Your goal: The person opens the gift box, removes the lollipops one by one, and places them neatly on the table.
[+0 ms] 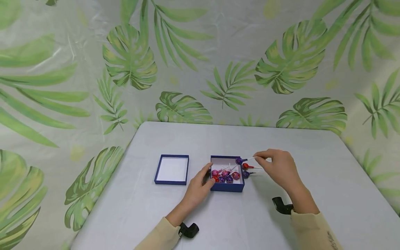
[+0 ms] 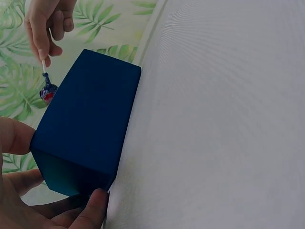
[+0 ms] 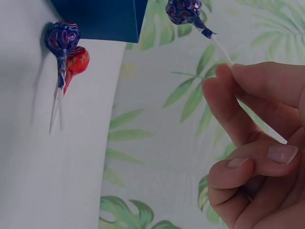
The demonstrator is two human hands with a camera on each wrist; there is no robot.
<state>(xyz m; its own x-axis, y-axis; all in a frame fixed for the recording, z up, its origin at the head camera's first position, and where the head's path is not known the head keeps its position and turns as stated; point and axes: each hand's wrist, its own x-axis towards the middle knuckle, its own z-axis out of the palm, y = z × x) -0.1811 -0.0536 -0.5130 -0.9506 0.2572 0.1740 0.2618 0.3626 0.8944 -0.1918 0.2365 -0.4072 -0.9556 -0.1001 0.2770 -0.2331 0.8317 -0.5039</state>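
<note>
By its stick, a purple-wrapped lollipop (image 1: 239, 160) is pinched between the thumb and fingers of my right hand (image 1: 279, 168). Its candy head is over the right rim of a blue box (image 1: 227, 188), which stands uncovered on the table. Several red, pink and purple lollipops (image 1: 229, 179) lie inside. My left hand (image 1: 196, 189) grips the box's left side, seen close up in the left wrist view with fingers on the blue wall (image 2: 90, 114). Just right of the box, a red lollipop (image 3: 77, 61) and a purple lollipop (image 3: 63, 38) lie on the table.
A shallow blue-rimmed lid (image 1: 172, 169) with a white inside lies left of the box. Everything stands on a white-covered table (image 1: 218, 222). Behind it hangs a leaf-patterned sheet (image 1: 237, 52). Each wrist wears a black camera (image 1: 189, 230).
</note>
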